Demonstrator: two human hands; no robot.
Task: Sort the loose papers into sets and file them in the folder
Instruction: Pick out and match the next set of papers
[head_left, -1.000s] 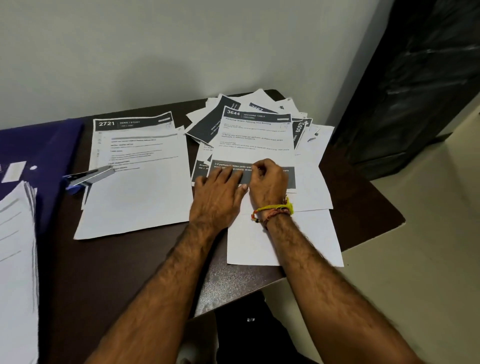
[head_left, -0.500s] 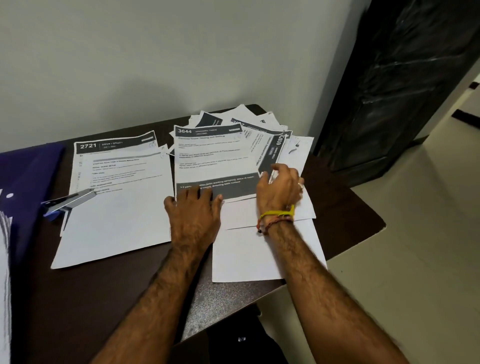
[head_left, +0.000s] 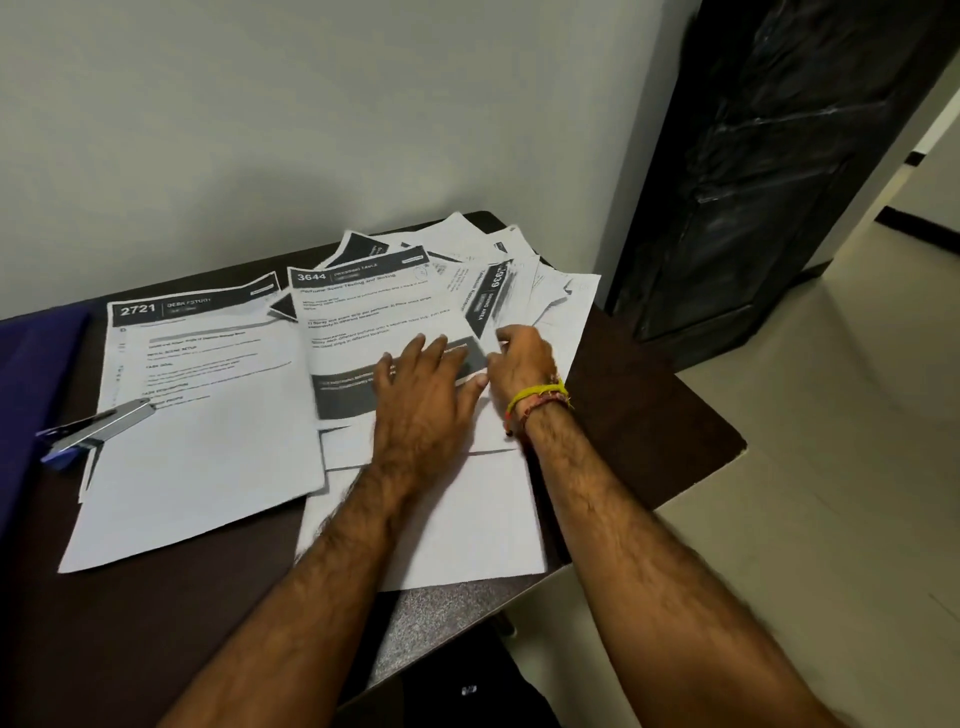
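Observation:
A sheet headed 3644 (head_left: 363, 322) lies on top of a fanned pile of loose papers (head_left: 550, 291) at the table's back right. My left hand (head_left: 423, 400) rests flat on that sheet's dark lower band, fingers straight. My right hand (head_left: 522, 358), with a yellow thread at the wrist, has its fingers curled at the sheet's right edge, pinching paper beside a tilted sheet ending in 939 (head_left: 485, 301). A stack headed 2721 (head_left: 208, 426) lies to the left. The purple folder (head_left: 31, 374) shows at the far left edge.
A stapler (head_left: 98, 423) lies on the left edge of the 2721 stack. Blank sheets (head_left: 467, 525) hang toward the dark table's (head_left: 654, 415) front edge. A wall stands behind, and a dark cabinet (head_left: 779, 182) to the right.
The 3644 sheet has slid left, next to the 2721 stack. My left hand shifted right along its dark band, and my right hand moved to its right edge by the 939 sheet.

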